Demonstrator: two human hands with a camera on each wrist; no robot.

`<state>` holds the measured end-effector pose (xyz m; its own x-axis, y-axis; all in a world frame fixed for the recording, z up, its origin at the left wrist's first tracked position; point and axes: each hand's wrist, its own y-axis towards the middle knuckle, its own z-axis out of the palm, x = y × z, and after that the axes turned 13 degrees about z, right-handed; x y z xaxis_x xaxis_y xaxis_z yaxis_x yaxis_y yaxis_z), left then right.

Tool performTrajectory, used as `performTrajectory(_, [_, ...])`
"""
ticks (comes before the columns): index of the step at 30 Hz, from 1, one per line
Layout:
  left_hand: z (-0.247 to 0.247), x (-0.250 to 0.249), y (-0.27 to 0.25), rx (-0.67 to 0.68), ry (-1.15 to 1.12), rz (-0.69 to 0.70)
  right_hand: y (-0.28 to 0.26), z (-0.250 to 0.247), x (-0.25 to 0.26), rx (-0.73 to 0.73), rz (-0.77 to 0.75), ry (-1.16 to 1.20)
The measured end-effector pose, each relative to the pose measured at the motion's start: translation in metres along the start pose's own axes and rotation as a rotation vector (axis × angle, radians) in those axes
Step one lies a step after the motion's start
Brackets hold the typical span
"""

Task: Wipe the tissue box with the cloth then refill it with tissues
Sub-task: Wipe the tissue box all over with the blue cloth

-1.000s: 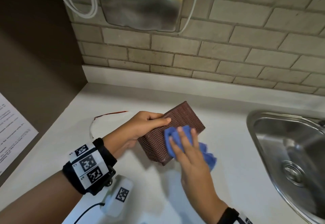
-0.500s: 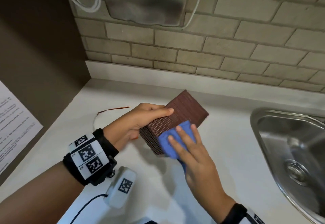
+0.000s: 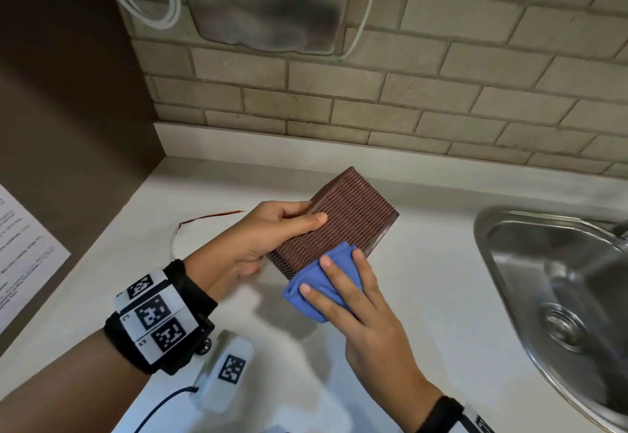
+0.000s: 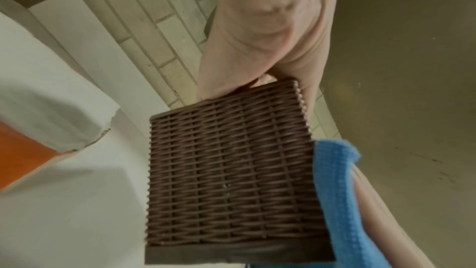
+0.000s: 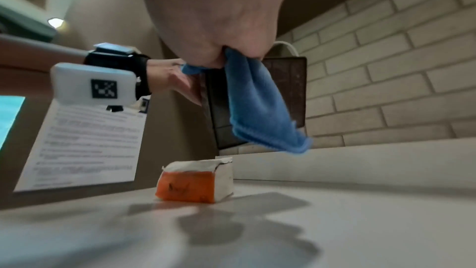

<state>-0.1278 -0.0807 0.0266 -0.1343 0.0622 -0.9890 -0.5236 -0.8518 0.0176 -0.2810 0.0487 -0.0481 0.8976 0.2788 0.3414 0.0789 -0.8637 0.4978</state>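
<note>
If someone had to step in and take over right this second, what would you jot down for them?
Left hand: grips the brown woven tissue box, held tilted above the counter.
Right hand: presses the blue cloth against the box's near corner; part of the cloth hangs below.
Orange-and-white tissue pack: on the counter, torn open on top.
Done: wiping is under way.
Left: finish wiping, put the cloth down, load the tissues into the box.

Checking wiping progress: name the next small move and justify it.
Probably turn the tissue box in the left hand to bring an unwiped face to the blue cloth. The right hand presses the cloth at one near corner only; the tissue pack lies untouched.
</note>
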Motion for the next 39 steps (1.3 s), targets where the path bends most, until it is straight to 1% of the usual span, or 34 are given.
performTrajectory(2, [0.000, -0.003, -0.001, 0.028, -0.005, 0.013, 0.007, -0.005, -0.005, -0.045, 0.070, 0.058])
performTrajectory(4, [-0.001, -0.002, -0.004, 0.047, 0.000, -0.003, 0.019, -0.011, -0.020, -0.119, 0.193, 0.106])
performTrajectory(6, [-0.003, 0.001, -0.006, 0.061, 0.009, -0.015, 0.030, -0.018, -0.035, -0.139, 0.303, 0.136])
performTrajectory(7, [-0.003, 0.002, -0.008, 0.074, 0.012, -0.016, 0.033, -0.020, -0.042, -0.141, 0.345, 0.192])
performTrajectory(9, [-0.006, 0.003, -0.011, 0.111, 0.007, -0.007, 0.040, -0.033, -0.044, -0.110, 0.432, 0.444])
performTrajectory(12, [-0.014, 0.002, -0.015, 0.186, -0.001, 0.015, 0.043, -0.053, -0.045, 0.079, 0.566, 1.006])
performTrajectory(13, [-0.016, 0.001, -0.016, 0.207, 0.035, 0.021, 0.042, -0.056, -0.046, 0.126, 0.599, 1.114])
performTrajectory(14, [-0.017, -0.001, -0.017, 0.223, 0.105, 0.037, 0.041, -0.057, -0.045, 0.149, 0.586, 1.107])
performTrajectory(15, [-0.016, -0.001, -0.016, 0.234, 0.199, 0.063, 0.039, -0.056, -0.042, 0.137, 0.554, 1.017])
performTrajectory(17, [-0.010, 0.002, -0.012, 0.240, 0.362, 0.113, 0.033, -0.046, -0.030, 0.097, 0.472, 0.760])
performTrajectory(19, [-0.004, 0.009, -0.009, 0.169, 0.438, 0.146, 0.026, -0.036, -0.018, 0.082, 0.467, 0.644])
performTrajectory(21, [-0.003, 0.015, -0.008, 0.113, 0.420, 0.195, 0.022, -0.037, -0.010, 0.089, 0.491, 0.674])
performTrajectory(23, [-0.007, 0.017, -0.010, 0.133, 0.394, 0.235, 0.025, -0.051, -0.008, 0.071, 0.614, 0.880])
performTrajectory(25, [-0.012, 0.018, -0.013, 0.155, 0.394, 0.260, 0.030, -0.069, -0.011, -0.056, 0.724, 1.030])
performTrajectory(27, [-0.010, 0.019, -0.015, 0.169, 0.372, 0.285, 0.037, -0.079, -0.008, -0.153, 0.699, 1.086])
performTrajectory(28, [-0.007, 0.020, -0.015, 0.174, 0.359, 0.299, 0.039, -0.079, -0.001, -0.153, 0.658, 1.054])
performTrajectory(29, [-0.003, 0.021, -0.015, 0.171, 0.340, 0.314, 0.040, -0.074, 0.009, -0.122, 0.570, 0.931])
performTrajectory(31, [0.003, 0.025, -0.015, 0.147, 0.298, 0.350, 0.036, -0.051, 0.022, -0.003, 0.323, 0.539])
performTrajectory(32, [0.005, 0.027, -0.016, 0.135, 0.296, 0.361, 0.033, -0.041, 0.019, 0.024, 0.268, 0.405])
performTrajectory(33, [0.005, 0.028, -0.018, 0.129, 0.306, 0.366, 0.035, -0.037, 0.013, 0.028, 0.299, 0.378])
performTrajectory(36, [0.004, 0.029, -0.021, 0.134, 0.299, 0.324, 0.047, -0.039, -0.008, 0.019, 0.559, 0.546])
performTrajectory(37, [0.004, 0.030, -0.021, 0.123, 0.268, 0.316, 0.047, -0.039, -0.008, 0.021, 0.579, 0.553])
performTrajectory(39, [0.001, 0.031, -0.020, 0.080, 0.204, 0.338, 0.042, -0.035, 0.004, 0.035, 0.468, 0.480])
